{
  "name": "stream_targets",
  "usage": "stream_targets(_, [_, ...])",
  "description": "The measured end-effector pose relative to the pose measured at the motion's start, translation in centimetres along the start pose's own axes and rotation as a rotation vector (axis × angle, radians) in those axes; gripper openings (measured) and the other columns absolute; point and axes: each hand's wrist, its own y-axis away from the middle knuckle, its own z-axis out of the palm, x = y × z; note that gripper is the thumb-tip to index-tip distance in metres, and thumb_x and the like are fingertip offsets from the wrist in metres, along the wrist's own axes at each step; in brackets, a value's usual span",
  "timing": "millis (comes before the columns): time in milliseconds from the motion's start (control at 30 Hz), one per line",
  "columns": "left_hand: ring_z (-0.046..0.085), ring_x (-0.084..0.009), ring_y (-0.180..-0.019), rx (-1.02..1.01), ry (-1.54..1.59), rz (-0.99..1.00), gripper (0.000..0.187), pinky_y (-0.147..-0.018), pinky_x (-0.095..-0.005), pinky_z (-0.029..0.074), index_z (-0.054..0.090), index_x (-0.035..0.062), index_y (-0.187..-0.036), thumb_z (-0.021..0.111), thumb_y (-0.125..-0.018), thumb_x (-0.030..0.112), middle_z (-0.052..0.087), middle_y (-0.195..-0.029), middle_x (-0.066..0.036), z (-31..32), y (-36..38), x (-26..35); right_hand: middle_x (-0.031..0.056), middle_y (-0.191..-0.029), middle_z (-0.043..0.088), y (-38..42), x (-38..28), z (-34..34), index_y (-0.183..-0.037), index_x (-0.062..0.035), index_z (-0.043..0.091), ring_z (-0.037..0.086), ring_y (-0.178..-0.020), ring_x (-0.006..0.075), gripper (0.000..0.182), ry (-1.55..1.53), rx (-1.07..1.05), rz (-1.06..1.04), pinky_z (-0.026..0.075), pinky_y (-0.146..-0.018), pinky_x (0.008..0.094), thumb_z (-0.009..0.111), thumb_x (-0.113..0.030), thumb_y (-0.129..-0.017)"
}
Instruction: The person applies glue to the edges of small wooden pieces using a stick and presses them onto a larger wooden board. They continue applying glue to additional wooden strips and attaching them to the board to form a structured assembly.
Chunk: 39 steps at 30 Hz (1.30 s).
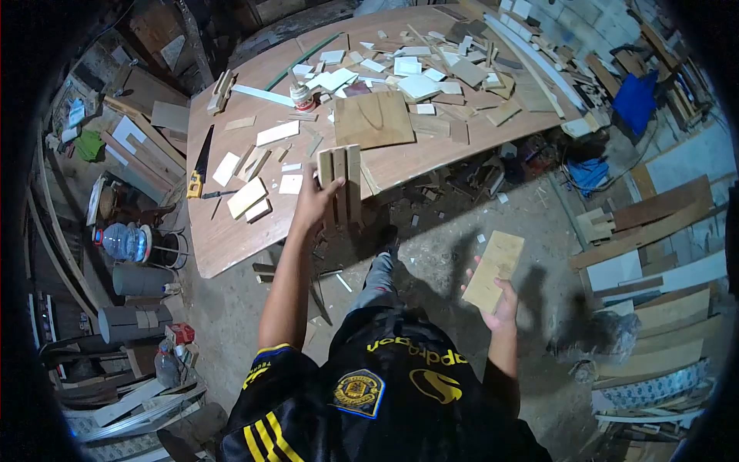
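Note:
My left hand grips a grooved wooden piece made of upright strips, at the table's front edge. Its fingers wrap round the side of the piece. Out to the right, over the floor, my right hand holds a flat rectangular wooden board tilted, with the thumb on its face and fingertips behind its left edge. The two pieces are well apart. Behind the grooved piece, a square plywood sheet lies on the table.
Many wood offcuts cover the table's back. A glue bottle stands near its middle; a yellow-handled saw lies at the left edge. Planks are stacked at the right, and a water bottle is at the left.

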Motion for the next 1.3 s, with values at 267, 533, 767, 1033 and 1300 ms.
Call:
stream_targets(267, [0.067,-0.0348,-0.084,0.11,-0.556,0.299,0.041,-0.072,-0.0431,0.051,0.054,0.0082,-0.12,0.067,-0.083,0.02,0.068,-0.094,-0.02,2.2,-26.6,-4.4,0.0149,-0.142,0.044,-11.9,0.4,-0.1,-0.144,-0.0059,0.033,0.053,-0.117,0.0329,0.069,-0.051,0.107,0.019,0.047,-0.092,0.0536,0.054,-0.024,-0.081])
stream_targets(533, [0.061,-0.0402,-0.098,-0.137,-0.823,0.255,0.039,-0.083,-0.0493,0.05,0.059,0.0226,-0.12,0.061,-0.082,0.016,0.066,-0.107,-0.014,5.8,-42.4,-9.4,0.0165,-0.144,0.042,-22.7,-1.0,4.6,-0.146,-0.002,0.027,0.054,-0.116,0.0301,0.063,-0.042,0.237,-0.095,0.047,-0.096,0.0437,0.044,-0.025,-0.09])
stream_targets(767, [0.05,-0.0335,-0.119,-0.192,-1.008,0.226,0.035,-0.095,-0.0552,0.038,0.064,0.0286,-0.118,0.064,-0.084,0.025,0.063,-0.12,-0.006,9.2,-46.5,-11.8,0.0147,-0.127,0.053,-27.8,-0.9,4.9,-0.138,0.0002,0.037,0.057,-0.106,0.0274,0.063,0.848,0.309,-0.235,0.053,-0.084,0.0445,0.05,-0.032,-0.085])
stream_targets(1033, [0.053,-0.0355,-0.112,-0.265,-1.057,0.303,0.039,-0.096,-0.0571,0.028,0.061,0.0296,-0.125,0.056,-0.087,0.022,0.066,-0.114,-0.006,10.6,-48.0,-13.8,0.0152,-0.122,0.053,-32.5,-3.6,6.7,-0.136,-0.0003,0.039,0.058,-0.107,0.0296,0.058,0.137,0.411,0.109,0.054,-0.083,0.0465,0.051,-0.026,-0.085])
stream_targets(1300, [0.055,-0.038,-0.109,-0.306,-1.069,0.3,0.037,-0.097,-0.0584,0.029,0.058,0.028,-0.126,0.055,-0.089,0.028,0.065,-0.114,-0.006,10.2,-47.8,-13.1,0.0157,-0.127,0.052,-35.7,-4.7,6.1,-0.137,-0.0014,0.037,0.057,-0.11,0.0313,0.059,0.121,0.41,0.116,0.052,-0.087,0.0479,0.053,-0.025,-0.086])
